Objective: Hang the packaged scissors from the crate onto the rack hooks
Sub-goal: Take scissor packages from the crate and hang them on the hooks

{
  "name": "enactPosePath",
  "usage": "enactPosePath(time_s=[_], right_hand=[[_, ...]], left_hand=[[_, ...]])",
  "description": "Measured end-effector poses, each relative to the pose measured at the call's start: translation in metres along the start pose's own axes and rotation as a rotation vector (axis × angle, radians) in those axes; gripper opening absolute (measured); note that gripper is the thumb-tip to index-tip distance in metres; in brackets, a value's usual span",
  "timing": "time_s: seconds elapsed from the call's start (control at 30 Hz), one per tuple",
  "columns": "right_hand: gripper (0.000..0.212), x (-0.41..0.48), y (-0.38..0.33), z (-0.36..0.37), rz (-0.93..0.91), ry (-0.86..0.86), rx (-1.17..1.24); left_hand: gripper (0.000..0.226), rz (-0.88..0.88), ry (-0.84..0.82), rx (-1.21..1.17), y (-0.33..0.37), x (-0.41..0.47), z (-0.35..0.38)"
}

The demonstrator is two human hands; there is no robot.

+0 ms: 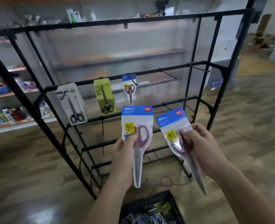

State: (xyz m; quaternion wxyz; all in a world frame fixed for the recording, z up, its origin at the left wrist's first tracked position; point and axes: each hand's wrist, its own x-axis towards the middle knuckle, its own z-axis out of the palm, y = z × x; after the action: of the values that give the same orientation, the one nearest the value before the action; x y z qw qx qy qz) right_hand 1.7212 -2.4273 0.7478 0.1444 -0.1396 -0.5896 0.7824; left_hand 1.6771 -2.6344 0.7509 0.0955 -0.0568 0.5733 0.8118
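At lower centre the left hand (125,147) grips a blue-topped clear packet of red-handled scissors (136,120) and the right hand (201,147) grips a second such packet (172,122), both in front of the black wire rack (149,71), with three hung packs (104,94) above and the black plastic crate (174,201) below.

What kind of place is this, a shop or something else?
Most likely a shop, or a mock-up of one. A black display rack carries packaged scissors on hooks, shelves at the left hold rows of small goods, and a crate of stock stands on the floor.
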Motion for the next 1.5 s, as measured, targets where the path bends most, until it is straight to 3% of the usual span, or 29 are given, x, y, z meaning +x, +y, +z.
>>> enactPosePath(time_s=[0.13,0.27,0.33,0.5,0.6,0.73,1.1,1.5], right_hand=[[0.011,0.025,-0.010,0.000,-0.017,-0.048,-0.078],[0.020,0.051,-0.020,-0.012,-0.052,-0.196,-0.157],[0.014,0.061,-0.026,-0.019,-0.061,-0.299,-0.137],[0.014,0.092,-0.026,-0.031,0.046,-0.402,-0.067],[0.010,0.113,-0.020,-0.028,0.076,-0.422,-0.123],[0.011,0.137,-0.013,-0.004,0.085,-0.363,-0.129],[0.023,0.205,0.003,0.085,-0.064,-0.151,-0.234],[0.018,0.279,0.014,0.116,-0.096,-0.199,-0.228]], left_hand=[[0.014,0.079,0.032,0.044,0.004,0.007,0.017],[0.018,0.185,0.048,0.123,0.003,0.017,0.039],[0.018,0.239,0.044,0.139,0.002,0.022,0.052],[0.045,0.372,0.067,0.204,0.004,0.039,0.073],[0.045,0.372,0.131,0.168,0.005,0.049,0.072],[0.053,0.375,0.150,0.112,0.006,0.065,0.053],[0.063,0.350,-0.008,0.098,0.003,0.134,-0.002],[0.064,0.366,0.239,0.054,-0.010,0.154,0.006]])
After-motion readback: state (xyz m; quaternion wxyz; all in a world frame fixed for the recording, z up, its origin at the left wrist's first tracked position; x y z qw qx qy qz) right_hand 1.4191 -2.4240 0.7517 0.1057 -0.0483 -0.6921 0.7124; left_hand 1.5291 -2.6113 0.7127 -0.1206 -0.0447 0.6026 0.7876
